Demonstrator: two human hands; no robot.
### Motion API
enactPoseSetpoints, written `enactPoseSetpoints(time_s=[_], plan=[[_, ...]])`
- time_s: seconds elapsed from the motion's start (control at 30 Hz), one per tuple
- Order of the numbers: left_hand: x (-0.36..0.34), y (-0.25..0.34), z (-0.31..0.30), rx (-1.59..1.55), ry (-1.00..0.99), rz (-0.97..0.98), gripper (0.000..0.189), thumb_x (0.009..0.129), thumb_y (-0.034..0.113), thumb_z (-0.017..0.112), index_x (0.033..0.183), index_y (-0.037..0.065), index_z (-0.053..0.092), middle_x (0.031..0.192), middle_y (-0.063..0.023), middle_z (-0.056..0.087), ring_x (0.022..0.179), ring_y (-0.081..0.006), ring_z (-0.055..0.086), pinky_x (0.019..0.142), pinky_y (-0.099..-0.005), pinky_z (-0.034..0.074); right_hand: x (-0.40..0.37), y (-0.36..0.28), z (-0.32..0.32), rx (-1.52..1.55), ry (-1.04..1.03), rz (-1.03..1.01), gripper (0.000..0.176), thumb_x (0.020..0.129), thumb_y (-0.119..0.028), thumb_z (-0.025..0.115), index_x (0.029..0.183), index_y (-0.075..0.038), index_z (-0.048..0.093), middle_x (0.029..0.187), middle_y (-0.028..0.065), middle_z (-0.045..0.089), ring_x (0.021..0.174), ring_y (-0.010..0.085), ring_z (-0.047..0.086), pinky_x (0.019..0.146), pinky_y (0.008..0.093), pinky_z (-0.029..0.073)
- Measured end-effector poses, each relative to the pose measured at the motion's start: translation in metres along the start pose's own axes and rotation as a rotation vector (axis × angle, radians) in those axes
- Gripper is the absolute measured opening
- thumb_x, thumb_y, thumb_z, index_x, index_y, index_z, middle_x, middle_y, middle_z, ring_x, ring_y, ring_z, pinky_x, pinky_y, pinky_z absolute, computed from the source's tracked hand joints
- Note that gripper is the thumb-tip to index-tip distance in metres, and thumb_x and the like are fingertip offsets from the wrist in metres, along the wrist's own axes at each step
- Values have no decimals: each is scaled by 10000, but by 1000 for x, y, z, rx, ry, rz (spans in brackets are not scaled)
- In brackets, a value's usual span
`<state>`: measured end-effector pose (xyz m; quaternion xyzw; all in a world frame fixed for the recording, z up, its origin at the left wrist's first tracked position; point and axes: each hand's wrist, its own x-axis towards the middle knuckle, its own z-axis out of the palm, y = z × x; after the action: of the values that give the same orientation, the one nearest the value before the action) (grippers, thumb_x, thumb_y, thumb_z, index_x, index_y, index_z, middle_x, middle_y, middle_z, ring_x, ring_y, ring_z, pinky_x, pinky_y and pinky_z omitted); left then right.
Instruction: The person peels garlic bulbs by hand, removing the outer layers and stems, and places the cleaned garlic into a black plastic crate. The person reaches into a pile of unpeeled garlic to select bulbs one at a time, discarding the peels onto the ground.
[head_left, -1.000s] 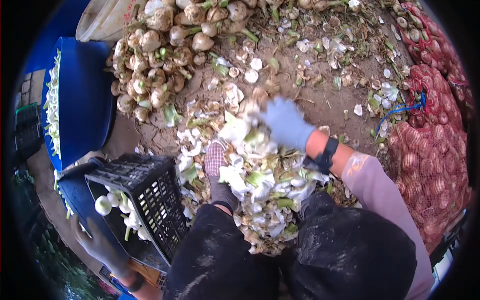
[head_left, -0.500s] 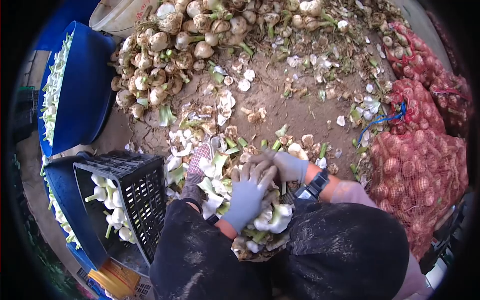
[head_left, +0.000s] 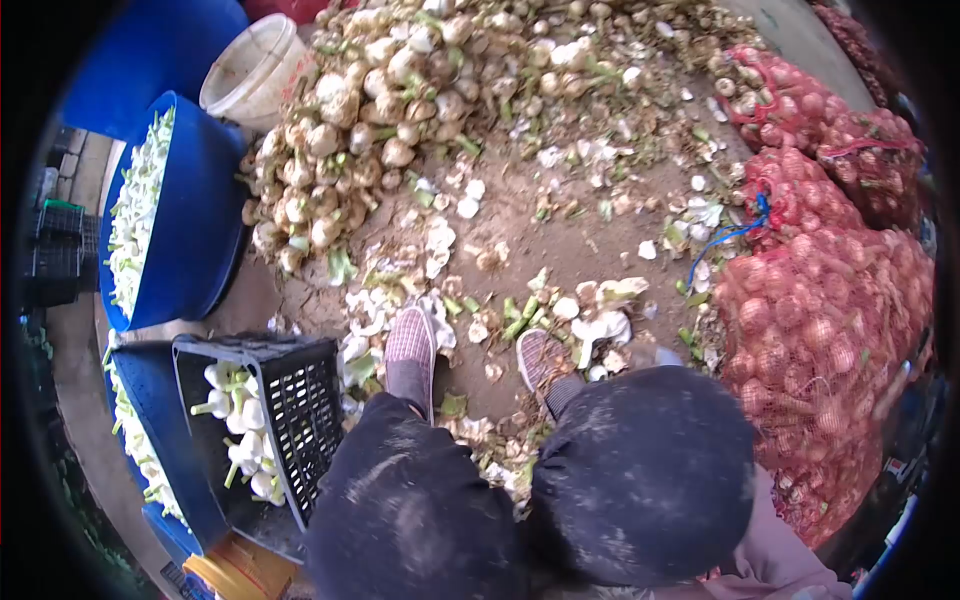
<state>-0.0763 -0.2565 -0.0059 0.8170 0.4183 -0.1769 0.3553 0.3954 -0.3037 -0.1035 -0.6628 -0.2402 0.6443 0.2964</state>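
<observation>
Neither of my hands shows now; only a pink sleeve (head_left: pixel 775 545) is visible at the lower right, beside my dark-clad knee (head_left: pixel 640 475). Between and around my checked shoes (head_left: pixel 409 340) lie white garlic skins (head_left: pixel 603 330) and cut green stem pieces (head_left: pixel 520 318). In front of me rises a large heap of untrimmed garlic bulbs (head_left: pixel 345 130) with dirt on them. To my left, a black plastic crate (head_left: pixel 305 425) tipped on its side holds cleaned white garlic bulbs (head_left: pixel 245 425) with short green stems.
Large blue tubs (head_left: pixel 205 220) of trimmed garlic stand at the left, with a white bucket (head_left: pixel 250 75) behind. Red mesh sacks (head_left: pixel 810 350) full of bulbs line the right side, one with a blue tie (head_left: pixel 762 208). A yellow container (head_left: pixel 235 570) sits at the lower left.
Both gloved hands have left the view from between my knees. The pile of skins and leaves they were on there is largely gone, exposing both shoes. The view has shifted slightly.
</observation>
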Motion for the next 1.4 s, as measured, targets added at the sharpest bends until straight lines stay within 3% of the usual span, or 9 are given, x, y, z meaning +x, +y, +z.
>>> enactPoseSetpoints(time_s=[0.03,0.13,0.53,1.07,1.17,1.23,1.27,1.33,1.4], plan=[[0,1,-3,-1,13,-17,234,796,298,647,937,129,724,1100,-125,616,943,-275,622,731,-436,501,-32,-10,8,-324,32,-83,272,938,-65,556,1177,56,602,1072,105,673,908,116,591,791,293,489],[-9,-1,-4,-8,55,-60,234,799,294,647,944,127,724,1090,-127,620,936,-272,625,730,-431,502,-85,-22,19,-162,-200,35,275,913,-104,566,1155,9,630,1020,84,692,871,132,597,790,308,485],[-14,-9,-28,-102,159,-178,235,814,278,649,969,117,722,1052,-134,639,911,-260,638,724,-410,508,-169,-23,51,-119,-259,130,274,886,-116,559,1122,-2,640,997,82,700,844,157,606,783,323,489],[140,-53,-116,-267,69,-227,238,833,256,652,1003,105,720,1001,-142,663,876,-244,655,716,-382,516,-88,-164,44,-44,-787,274,275,850,-132,550,1077,-17,653,966,78,710,807,189,617,774,343,495],[140,-51,-115,-269,113,-253,238,836,252,652,1009,102,719,991,-144,668,870,-241,658,715,-377,517,-26,-169,38,-356,-982,192,276,843,-135,548,1069,-20,656,960,77,712,801,195,619,772,346,496],[132,-52,-111,-271,146,-294,239,839,249,652,1013,101,719,985,-145,671,866,-239,660,714,-374,518,37,-186,5,-1211,-872,40,247,813,-170,566,970,-13,674,949,152,699,788,303,647,712,413,520],[124,-50,-110,-283,147,-332,239,840,248,653,1016,100,719,982,-146,672,863,-238,662,714,-372,519,63,-213,-26,-1420,-618,-215,224,780,-205,582,867,-32,693,904,178,690,748,380,652,643,461,528],[107,-50,-113,-291,148,-401,240,842,245,653,1020,98,718,975,-147,675,859,-236,664,713,-368,520,114,-280,-58,-1571,192,-245,266,731,-160,617,972,-66,677,806,162,660,739,370,647,633,463,522],[87,-47,-115,-301,140,-479,240,845,243,653,1024,97,718,969,-148,679,855,-234,666,712,-365,521,184,-339,-97,-1357,597,-548,410,777,-177,614,1167,-57,584,1016,203,631,953,372,606,833,483,489]])
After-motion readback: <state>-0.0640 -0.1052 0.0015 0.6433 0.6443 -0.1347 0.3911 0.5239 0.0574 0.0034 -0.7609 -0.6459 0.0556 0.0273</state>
